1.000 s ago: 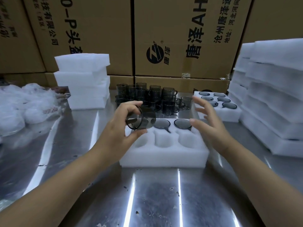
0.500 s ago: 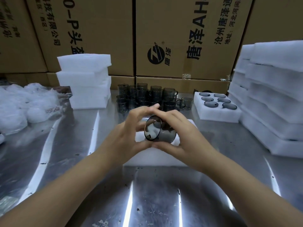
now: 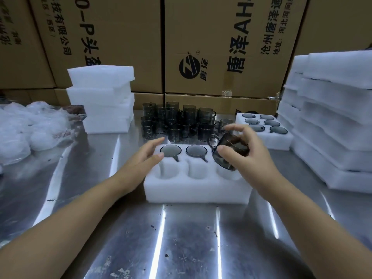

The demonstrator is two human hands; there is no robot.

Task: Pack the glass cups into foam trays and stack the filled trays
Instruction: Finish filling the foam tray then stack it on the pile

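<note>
White foam makes the tray (image 3: 197, 190) in the middle of the shiny metal worktop (image 3: 181, 238). Two dark glass cups sit in its far row: the left cup (image 3: 170, 151) and the middle cup (image 3: 196, 151). The right grip (image 3: 255, 158), a bare hand, is curled round a third cup (image 3: 231, 150). It holds this cup tilted just above the right end of the tray, handle pointing left. The left grip (image 3: 141, 158) is open, fingers straight, over the tray's left end, holding nothing. Behind the tray stands a crowd of loose cups (image 3: 177, 121). To the right is a full tray (image 3: 281, 140), then a tall foam pile (image 3: 332, 117). A smaller foam pile (image 3: 104, 97) sits far left, beside crumpled plastic bags (image 3: 26, 125). Brown boxes (image 3: 221, 37) stand behind.
</note>
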